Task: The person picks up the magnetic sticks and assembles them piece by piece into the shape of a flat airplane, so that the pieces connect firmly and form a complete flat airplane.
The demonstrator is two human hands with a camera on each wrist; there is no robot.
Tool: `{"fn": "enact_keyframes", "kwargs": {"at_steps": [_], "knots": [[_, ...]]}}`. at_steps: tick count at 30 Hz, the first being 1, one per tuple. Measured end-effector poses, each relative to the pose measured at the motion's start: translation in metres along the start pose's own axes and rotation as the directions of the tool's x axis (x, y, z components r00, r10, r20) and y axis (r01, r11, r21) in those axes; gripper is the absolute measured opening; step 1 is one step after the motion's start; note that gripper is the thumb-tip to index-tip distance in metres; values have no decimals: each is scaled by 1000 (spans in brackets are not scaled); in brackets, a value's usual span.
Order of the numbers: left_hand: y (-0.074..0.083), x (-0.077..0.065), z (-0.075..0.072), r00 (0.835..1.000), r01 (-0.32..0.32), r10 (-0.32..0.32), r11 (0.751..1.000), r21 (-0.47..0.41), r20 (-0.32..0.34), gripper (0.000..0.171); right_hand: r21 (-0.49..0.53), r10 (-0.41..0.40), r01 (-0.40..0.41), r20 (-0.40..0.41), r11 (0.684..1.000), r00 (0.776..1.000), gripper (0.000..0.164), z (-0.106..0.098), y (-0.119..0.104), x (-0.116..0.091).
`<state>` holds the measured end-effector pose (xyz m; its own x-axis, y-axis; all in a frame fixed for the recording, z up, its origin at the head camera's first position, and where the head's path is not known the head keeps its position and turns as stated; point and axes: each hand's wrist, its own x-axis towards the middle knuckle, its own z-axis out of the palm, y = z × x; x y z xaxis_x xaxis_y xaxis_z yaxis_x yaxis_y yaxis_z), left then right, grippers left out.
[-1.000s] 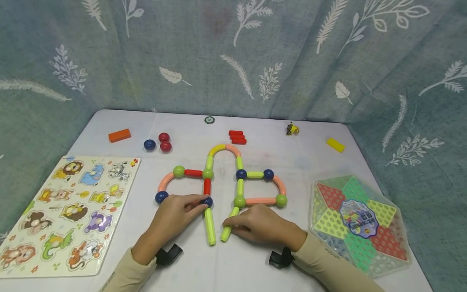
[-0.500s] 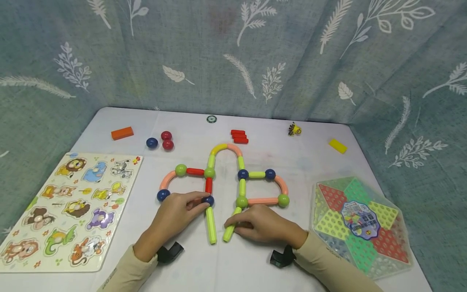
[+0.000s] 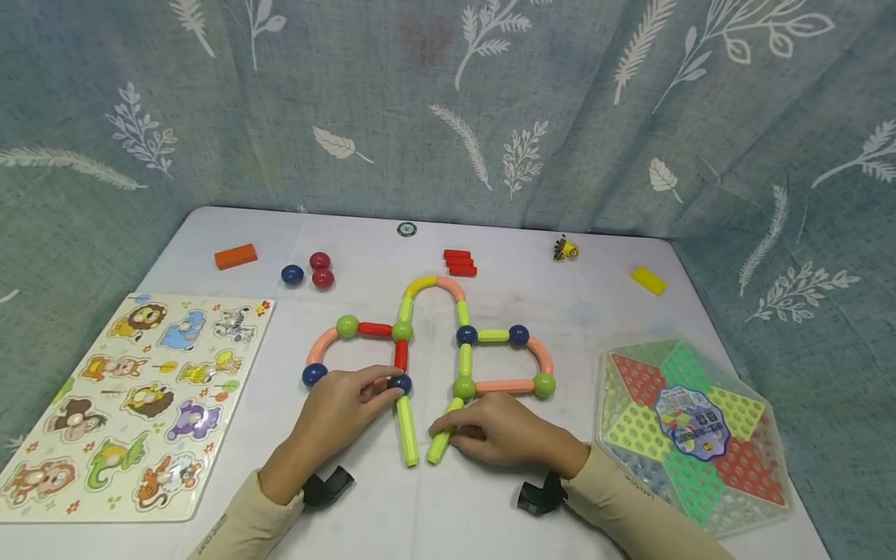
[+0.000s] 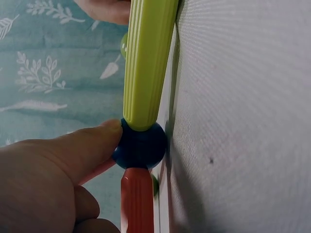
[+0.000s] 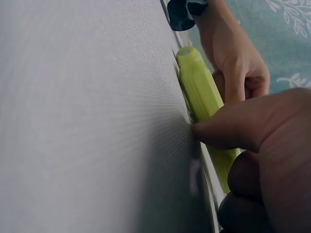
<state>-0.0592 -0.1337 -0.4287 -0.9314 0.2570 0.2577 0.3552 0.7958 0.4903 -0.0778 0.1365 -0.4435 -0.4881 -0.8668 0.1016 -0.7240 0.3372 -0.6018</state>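
In the head view my left hand (image 3: 339, 412) pinches a dark blue ball (image 3: 401, 384) between thumb and fingers. A red rod (image 3: 401, 356) meets this ball from above, and a long yellow-green rod (image 3: 407, 432) runs down from it. The left wrist view shows both rods touching the blue ball (image 4: 143, 145). My right hand (image 3: 507, 432) pinches another yellow-green rod (image 3: 441, 443), which slants down-left from a green ball (image 3: 463, 386). These pieces belong to a flat figure of rods and balls, topped by a yellow and pink arch (image 3: 435, 281).
An animal puzzle board (image 3: 161, 389) lies left, a hexagonal plastic game box (image 3: 693, 435) right. Farther back are loose red and blue balls (image 3: 292, 274), red rods (image 3: 460, 263), an orange block (image 3: 236, 257), a yellow block (image 3: 649, 280) and a small yellow toy (image 3: 565, 249).
The head view has shifted slightly. Both hands keep their hold on the blue ball and the yellow-green rod, with hardly any movement.
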Motion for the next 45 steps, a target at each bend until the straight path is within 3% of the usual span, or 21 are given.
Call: {"fn": "enact_keyframes", "kwargs": {"at_steps": [6,10,13,16,19,21,23,25,28,33,38,45], "knots": [[0,3,-10,1000,12,-11,1000,-9,13,33,52,-12,15,-47,999,999,34,2,-1,-1],[-10,16,-35,997,74,-73,996,43,-16,32,50,-7,12,-97,999,995,30,3,0,-5],[-25,33,-58,990,135,-130,987,92,-53,32,24,11,-7,-187,1000,982,26,1,2,-9],[-45,53,-77,982,169,-158,979,115,-104,31,-10,45,-51,-322,999,946,22,-6,4,-10],[-66,73,-91,973,209,-192,970,127,-132,30,-57,101,-142,-452,988,886,20,-16,8,-9],[-80,85,-97,965,246,-230,960,134,-128,30,-86,152,-225,-504,971,850,19,-23,10,-7],[-94,95,-99,958,281,-268,949,146,-99,32,-119,208,-308,-510,944,835,20,-26,12,-6],[-105,102,-98,954,298,-291,940,167,-64,33,-144,246,-354,-484,924,840,20,-27,13,-7],[-117,109,-93,948,313,-320,929,196,2,39,-177,262,-362,-422,915,868,21,-25,12,-9],[-122,116,-83,942,313,-331,927,205,59,48,-236,235,-348,-402,907,885,27,-22,9,-11],[-124,120,-73,949,291,-310,933,210,61,51,-261,226,-354,-416,898,881,29,-20,9,-9],[-129,120,-65,943,314,-332,914,255,28,51,-294,206,-345,-415,892,886,26,-17,10,-6]]}}
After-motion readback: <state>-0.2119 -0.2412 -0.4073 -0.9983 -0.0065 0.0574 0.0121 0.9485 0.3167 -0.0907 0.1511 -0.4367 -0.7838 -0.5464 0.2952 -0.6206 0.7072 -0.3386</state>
